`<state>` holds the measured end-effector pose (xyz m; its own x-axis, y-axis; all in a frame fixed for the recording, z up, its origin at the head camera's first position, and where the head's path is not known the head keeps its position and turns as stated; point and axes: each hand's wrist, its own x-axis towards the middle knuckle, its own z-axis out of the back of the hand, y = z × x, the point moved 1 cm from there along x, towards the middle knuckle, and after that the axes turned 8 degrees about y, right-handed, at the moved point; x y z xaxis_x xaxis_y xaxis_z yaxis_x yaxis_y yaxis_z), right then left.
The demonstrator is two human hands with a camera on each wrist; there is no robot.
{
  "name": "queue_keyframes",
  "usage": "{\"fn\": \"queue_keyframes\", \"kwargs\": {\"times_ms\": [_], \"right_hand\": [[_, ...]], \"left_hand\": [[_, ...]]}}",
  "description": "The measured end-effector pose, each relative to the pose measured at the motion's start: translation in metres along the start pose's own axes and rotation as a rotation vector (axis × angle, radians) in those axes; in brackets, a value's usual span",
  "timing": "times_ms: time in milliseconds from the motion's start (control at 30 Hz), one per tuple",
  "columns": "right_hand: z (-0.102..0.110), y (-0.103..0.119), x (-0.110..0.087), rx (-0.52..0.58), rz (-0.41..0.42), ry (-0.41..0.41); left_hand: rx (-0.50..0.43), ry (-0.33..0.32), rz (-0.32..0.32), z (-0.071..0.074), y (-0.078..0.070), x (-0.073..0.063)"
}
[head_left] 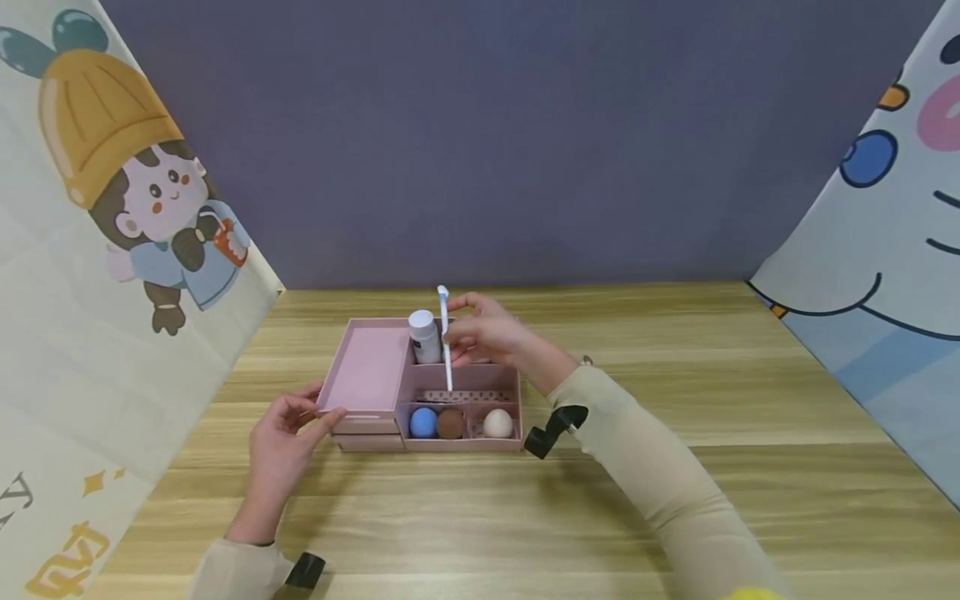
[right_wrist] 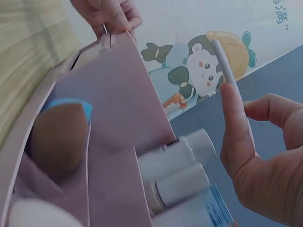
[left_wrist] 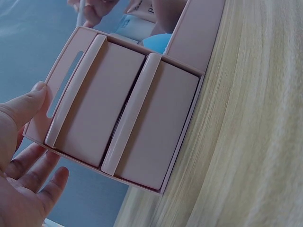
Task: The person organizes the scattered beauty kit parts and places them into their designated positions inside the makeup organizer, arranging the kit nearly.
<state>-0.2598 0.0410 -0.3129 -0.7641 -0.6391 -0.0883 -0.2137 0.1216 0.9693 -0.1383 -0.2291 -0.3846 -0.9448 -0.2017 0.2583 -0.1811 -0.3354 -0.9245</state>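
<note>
A pink desktop organizer [head_left: 367, 367] stands on the table, with two drawers [left_wrist: 102, 99] on its left side and open compartments on its right. My left hand [head_left: 281, 437] grips its front left corner, thumb on the front near the slot. Between thumb and fingers, my right hand [head_left: 487, 333] pinches a slim white pen-like stick [head_left: 446, 367], held roughly upright over the compartments. Blue [head_left: 423, 422], brown [head_left: 450, 423] and cream [head_left: 498, 423] makeup sponges sit in the front compartments. Behind the stick is a white-capped bottle [head_left: 425, 337]; the right hand partly hides that back compartment.
A light blue tube [right_wrist: 199, 210] lies beside the bottles in the back compartment. The wood-grain table [head_left: 675, 400] meets a dark blue-grey back panel [head_left: 510, 150]. Cartoon-printed panels [head_left: 67, 275] border the left and right sides.
</note>
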Motion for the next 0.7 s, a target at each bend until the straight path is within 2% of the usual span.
{"fn": "queue_keyframes", "kwargs": {"times_ms": [500, 700], "right_hand": [[-0.048, -0.005, 0.033, 0.105, -0.007, 0.039], [-0.073, -0.008, 0.047, 0.124, 0.003, 0.004]], "left_hand": [[0.025, 0.017, 0.021, 0.001, -0.002, 0.000], [0.019, 0.006, -0.011, 0.001, -0.001, 0.000]]}}
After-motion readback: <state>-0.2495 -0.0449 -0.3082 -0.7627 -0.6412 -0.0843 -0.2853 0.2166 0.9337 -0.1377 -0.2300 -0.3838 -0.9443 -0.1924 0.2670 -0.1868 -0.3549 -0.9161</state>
